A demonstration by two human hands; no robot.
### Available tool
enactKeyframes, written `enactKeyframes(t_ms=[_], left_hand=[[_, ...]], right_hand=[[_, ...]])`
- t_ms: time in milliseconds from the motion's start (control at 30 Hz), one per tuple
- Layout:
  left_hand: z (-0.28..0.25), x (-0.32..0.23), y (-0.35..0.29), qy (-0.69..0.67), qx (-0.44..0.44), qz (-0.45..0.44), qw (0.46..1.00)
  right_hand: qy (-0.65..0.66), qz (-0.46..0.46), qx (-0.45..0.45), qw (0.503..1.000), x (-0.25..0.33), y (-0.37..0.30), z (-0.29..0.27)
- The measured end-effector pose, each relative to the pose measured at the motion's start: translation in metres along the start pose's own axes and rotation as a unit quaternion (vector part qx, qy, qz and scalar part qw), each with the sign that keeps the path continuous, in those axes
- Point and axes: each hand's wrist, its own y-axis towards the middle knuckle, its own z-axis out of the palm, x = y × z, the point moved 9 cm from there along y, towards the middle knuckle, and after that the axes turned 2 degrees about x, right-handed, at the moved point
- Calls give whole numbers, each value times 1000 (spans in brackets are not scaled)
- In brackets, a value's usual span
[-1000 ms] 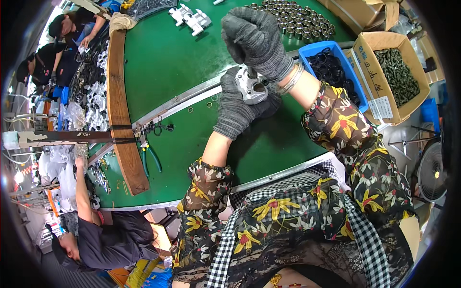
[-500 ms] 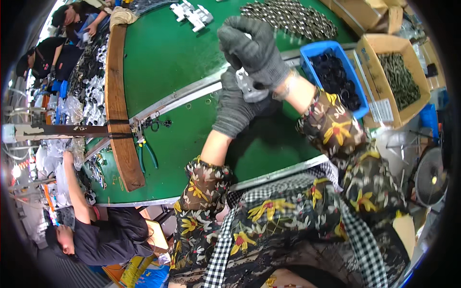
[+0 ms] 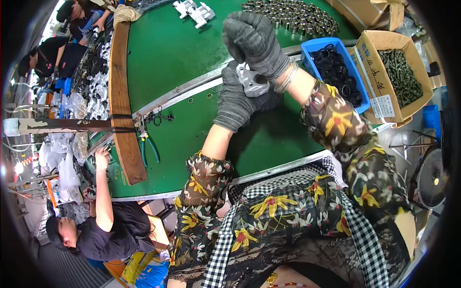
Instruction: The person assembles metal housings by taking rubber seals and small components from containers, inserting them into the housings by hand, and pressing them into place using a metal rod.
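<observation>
My gloved left hand is wrapped round a silver cast metal part with round holes, held over the green table. Just above the part, my gloved right hand is closed in a fist. Whatever its fingers hold, if anything, is hidden by the glove. The right wrist, with bangles on it, passes close beside the casting.
Many short metal rings stand at the table's far side, left of them silver castings. At right are a blue bin of black rings and a cardboard box of small dark parts. Pliers lie by a wooden beam; co-workers are at left.
My right hand has turned and its wrist has shifted, so more of the casting shows. The left hand keeps its hold. At lower left, a co-worker's arm has moved right.
</observation>
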Motion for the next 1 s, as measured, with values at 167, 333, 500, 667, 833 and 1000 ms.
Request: enactKeyframes(t_ms=[167,333,500,667,833,1000], left_hand=[[-4,16,7,-33,12,-21,999],[15,-2,-2,-124,4,-49,991],[25,-13,-2,-441,174,-20,880],[16,3,-5,-293,-34,-126,947],[15,11,-9,-343,-47,-183,920],[9,-21,-12,535,62,154,828]], right_hand=[[71,41,9,997,-2,-5,1],[56,-75,-23,995,65,-1,-23],[82,-93,28,992,85,-4,1],[78,-14,-36,996,35,-29,-6],[-51,31,10,998,29,-11,10],[-181,-64,53,980,40,-15,35]])
